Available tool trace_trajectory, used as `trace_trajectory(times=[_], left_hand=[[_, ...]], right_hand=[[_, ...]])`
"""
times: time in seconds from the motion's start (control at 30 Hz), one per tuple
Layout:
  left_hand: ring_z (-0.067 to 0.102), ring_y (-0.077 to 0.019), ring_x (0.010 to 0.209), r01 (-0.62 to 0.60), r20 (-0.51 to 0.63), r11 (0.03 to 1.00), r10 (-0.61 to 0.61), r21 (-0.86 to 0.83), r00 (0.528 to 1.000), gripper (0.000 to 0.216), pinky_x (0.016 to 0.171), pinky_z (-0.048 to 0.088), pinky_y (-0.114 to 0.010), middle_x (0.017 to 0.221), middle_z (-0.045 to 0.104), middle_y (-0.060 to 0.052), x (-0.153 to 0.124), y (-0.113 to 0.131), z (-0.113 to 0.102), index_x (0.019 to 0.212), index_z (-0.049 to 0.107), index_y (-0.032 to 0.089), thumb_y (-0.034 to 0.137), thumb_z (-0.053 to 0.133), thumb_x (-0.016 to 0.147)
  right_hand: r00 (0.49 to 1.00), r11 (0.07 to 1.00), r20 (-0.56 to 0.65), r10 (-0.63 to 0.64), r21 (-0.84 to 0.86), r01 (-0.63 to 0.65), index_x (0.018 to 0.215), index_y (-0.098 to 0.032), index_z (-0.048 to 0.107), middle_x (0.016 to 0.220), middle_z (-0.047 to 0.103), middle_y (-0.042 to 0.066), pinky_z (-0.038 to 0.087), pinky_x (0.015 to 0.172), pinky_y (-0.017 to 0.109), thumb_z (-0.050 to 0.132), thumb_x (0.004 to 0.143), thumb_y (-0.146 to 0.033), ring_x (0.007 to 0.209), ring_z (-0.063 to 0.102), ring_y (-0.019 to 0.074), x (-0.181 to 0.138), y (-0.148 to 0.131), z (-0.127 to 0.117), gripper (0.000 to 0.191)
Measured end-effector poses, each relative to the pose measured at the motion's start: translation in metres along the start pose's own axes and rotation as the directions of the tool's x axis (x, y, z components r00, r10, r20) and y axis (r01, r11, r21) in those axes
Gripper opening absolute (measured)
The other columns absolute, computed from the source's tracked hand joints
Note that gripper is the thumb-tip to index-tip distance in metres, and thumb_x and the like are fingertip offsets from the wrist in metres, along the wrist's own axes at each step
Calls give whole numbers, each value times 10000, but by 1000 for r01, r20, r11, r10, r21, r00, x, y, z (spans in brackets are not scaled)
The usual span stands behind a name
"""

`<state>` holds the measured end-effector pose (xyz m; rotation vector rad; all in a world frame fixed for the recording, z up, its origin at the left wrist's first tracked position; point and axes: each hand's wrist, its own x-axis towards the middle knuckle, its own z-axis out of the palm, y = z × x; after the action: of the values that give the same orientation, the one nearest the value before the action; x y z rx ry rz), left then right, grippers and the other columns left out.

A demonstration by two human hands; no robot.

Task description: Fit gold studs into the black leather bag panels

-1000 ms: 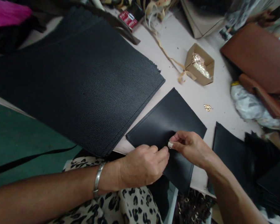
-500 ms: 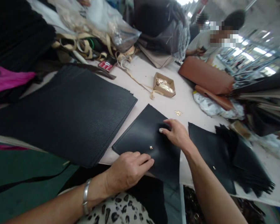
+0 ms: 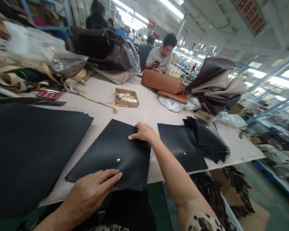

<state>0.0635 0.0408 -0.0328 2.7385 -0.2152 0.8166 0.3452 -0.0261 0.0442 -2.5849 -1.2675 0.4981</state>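
A black leather panel point(image 3: 98, 144) lies in front of me on the table, a small gold stud point(image 3: 118, 160) set in its surface. My left hand point(image 3: 93, 189) is at its near edge, fingers and thumb close together against the leather just below the stud; the fingers underneath are hidden. My right hand point(image 3: 144, 133) reaches to the panel's far right corner. Its thumb rests on the leather, spread apart from the forefinger at the far edge. Several loose gold pieces point(image 3: 145, 118) lie just beyond that hand.
A stack of black leather point(image 3: 38, 144) fills the left side. Studded black panels point(image 3: 180, 146) lie at right beside a fanned pile point(image 3: 212, 141). Farther back are a cardboard box point(image 3: 137, 102) of gold hardware, brown leather point(image 3: 161, 81) and dark bags point(image 3: 98, 48). A person point(image 3: 159, 56) holds a phone.
My view has swung up and to the right, so things sit farther left in the picture. Both hands stay at about the same places on the panel.
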Motion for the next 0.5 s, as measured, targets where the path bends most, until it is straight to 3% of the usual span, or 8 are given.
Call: trace_trajectory(times=[0.13,0.27,0.4,0.5], left_hand=[[712,-152,930,-13,-24,999,13,-31,1000,332,820,568,-233,1090,732,-42,5,4,-3,1206,641,232,124,456,953],[715,-144,891,38,-52,999,-40,-36,998,305,800,572,-227,1034,734,-57,11,13,-8,1140,654,181,91,438,944],[712,-147,818,45,11,998,-45,-45,999,285,720,572,-228,976,728,-49,14,27,-9,1112,662,190,104,445,949],[706,-145,780,5,11,991,-4,-133,1000,291,685,568,-224,968,723,-55,20,46,-9,1118,652,189,99,433,949]], right_hand=[[999,1000,-40,-10,15,11,1330,-168,556,1380,546,188,375,1037,443,814,610,-644,1275,473,372,-2,9,-1,901],[1000,995,-14,-17,103,19,1265,-128,603,1284,619,194,425,977,422,855,577,-584,1173,564,357,1,20,3,862],[998,970,25,-59,237,52,1109,-121,687,1081,729,117,497,854,340,816,684,-415,995,666,274,-8,30,3,532],[993,940,54,-103,331,80,1055,-168,720,1031,753,37,510,854,291,715,786,-322,989,680,209,-32,43,-16,310]])
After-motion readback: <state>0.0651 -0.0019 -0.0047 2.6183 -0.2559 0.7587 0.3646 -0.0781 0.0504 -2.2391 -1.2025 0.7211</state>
